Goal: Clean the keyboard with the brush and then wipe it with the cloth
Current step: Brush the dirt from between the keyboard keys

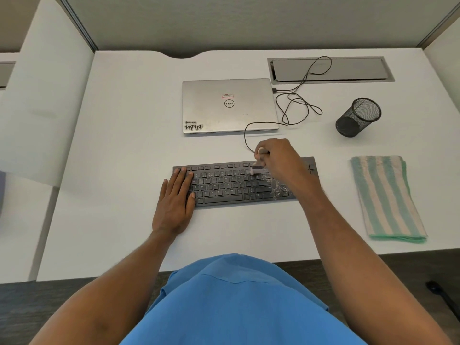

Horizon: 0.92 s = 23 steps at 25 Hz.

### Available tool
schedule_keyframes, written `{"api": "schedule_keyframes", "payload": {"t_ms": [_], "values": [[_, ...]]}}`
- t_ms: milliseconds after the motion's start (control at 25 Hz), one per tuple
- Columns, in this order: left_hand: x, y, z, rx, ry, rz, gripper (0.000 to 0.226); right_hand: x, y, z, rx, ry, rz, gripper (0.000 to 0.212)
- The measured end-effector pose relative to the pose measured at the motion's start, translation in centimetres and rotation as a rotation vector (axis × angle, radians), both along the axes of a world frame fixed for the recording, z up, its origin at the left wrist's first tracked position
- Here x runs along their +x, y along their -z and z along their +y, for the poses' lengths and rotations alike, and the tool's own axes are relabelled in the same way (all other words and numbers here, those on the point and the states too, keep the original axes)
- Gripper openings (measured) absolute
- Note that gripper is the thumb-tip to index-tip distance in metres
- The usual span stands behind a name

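Blue shirt fills the bottom of the view, and both bare forearms reach forward from it onto the white surface. Straight ahead lies the black keyboard, its long axis running left to right across the person's front. The left hand lies flat with straight fingers on the keyboard's left end, apparently steadying it. The right hand is curled round a small brush, whose bristles touch the upper key rows right of centre. Pale specks show on the keys just nearer the person than the bristles, beside the right wrist, so the brushing likely has to work toward that end. The striped green and beige cloth lies folded well to the right of the keyboard, its long axis running away from the person; the right hand is much nearer to it, with nothing between them. Beyond the keyboard sits a closed silver laptop, and a thin dark cable loops from behind the right hand to the laptop's right side; it could snag a sweep past the far edge. A black mesh pen cup stands farther right, apart from the cloth.
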<state>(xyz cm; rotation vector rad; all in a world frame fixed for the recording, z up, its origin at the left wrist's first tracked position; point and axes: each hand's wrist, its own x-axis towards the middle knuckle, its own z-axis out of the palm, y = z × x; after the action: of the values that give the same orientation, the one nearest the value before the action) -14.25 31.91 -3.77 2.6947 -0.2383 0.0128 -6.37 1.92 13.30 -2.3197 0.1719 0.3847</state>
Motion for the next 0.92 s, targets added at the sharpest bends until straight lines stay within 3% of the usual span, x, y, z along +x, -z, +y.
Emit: {"api": "schedule_keyframes", "payload": {"t_ms": [240,560,800,920], "values": [[0.0,-0.1,-0.1,-0.002,-0.002,-0.004,0.062,-0.1,0.1,-1.9,-0.054,0.155,0.03,0.026],[-0.1,0.0,-0.1,0.005,-0.005,-0.001,0.062,-0.6,0.9,0.7,-0.347,-0.205,-0.145,0.017],[0.0,0.2,-0.1,0.012,-0.009,-0.012,0.062,-0.7,0.9,-1.1,-0.535,-0.154,-0.146,0.018],[-0.1,0.2,-0.1,0.015,-0.008,-0.01,0.062,-0.4,0.4,-1.1,-0.486,-0.153,-0.152,0.016]]}}
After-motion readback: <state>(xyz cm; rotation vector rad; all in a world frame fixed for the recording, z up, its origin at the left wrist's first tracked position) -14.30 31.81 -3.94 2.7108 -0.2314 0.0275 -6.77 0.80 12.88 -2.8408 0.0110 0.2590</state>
